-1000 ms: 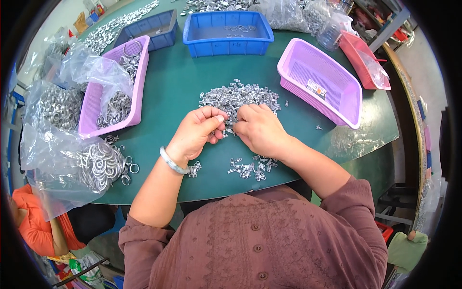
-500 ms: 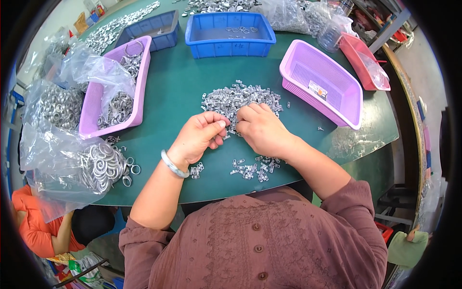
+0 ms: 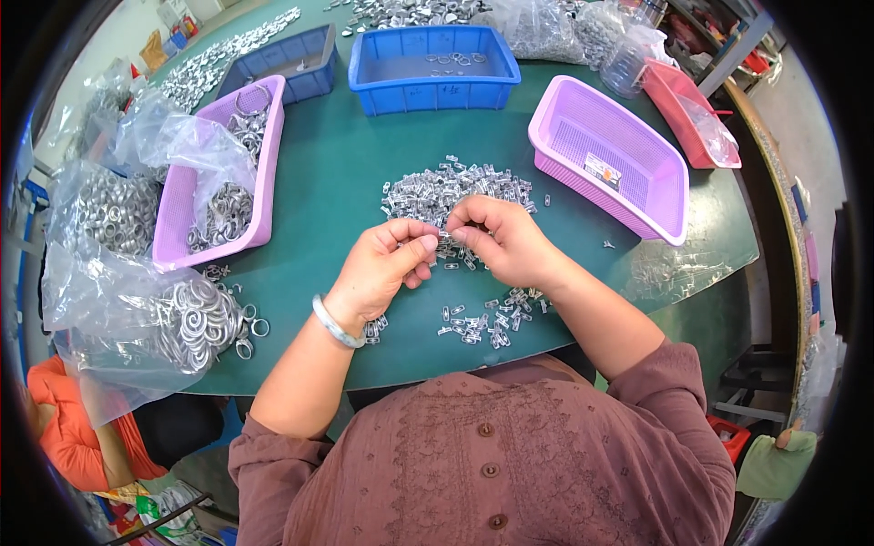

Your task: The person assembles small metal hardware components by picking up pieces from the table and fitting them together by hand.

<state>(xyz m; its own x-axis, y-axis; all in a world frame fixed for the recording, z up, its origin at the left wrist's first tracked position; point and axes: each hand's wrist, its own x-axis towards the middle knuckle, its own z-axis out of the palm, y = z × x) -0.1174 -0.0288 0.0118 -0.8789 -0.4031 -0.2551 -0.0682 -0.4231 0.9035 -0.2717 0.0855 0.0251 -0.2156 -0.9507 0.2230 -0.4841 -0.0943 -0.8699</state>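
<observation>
At the centre of the frame the left hand [image 3: 387, 264] and the right hand [image 3: 505, 241] meet, fingertips close together, just below a pile of small metal pieces [image 3: 460, 187]; on each, the thumb and forefinger are drawn together in a pinch; whatever lies between those fingertips is too small and too covered to make out, so I cannot tell what either one grasps. The pile is spread on the green tabletop [image 3: 319, 164], a little above the hands; below the right wrist, lower centre, lies a looser cluster of pieces [image 3: 492, 323], and a few more pieces [image 3: 375, 328] lie just beside the left wrist, which wears a pale bracelet [image 3: 337, 323].

In the upper centre stands a blue tray [image 3: 435, 98] with a few rings [image 3: 455, 60] in it; to its left is a darker blue tray [image 3: 314, 80]; at the left a purple basket [image 3: 265, 173] holds metal rings and part of a clear bag [image 3: 214, 150]; below that, a heap of flat rings [image 3: 196, 318] spills from another clear bag [image 3: 86, 300]; at the upper right, a second purple basket [image 3: 583, 187] stands tilted across the frame, near a red tray [image 3: 669, 100]; a person in orange [image 3: 68, 419] sits at the lower left.
</observation>
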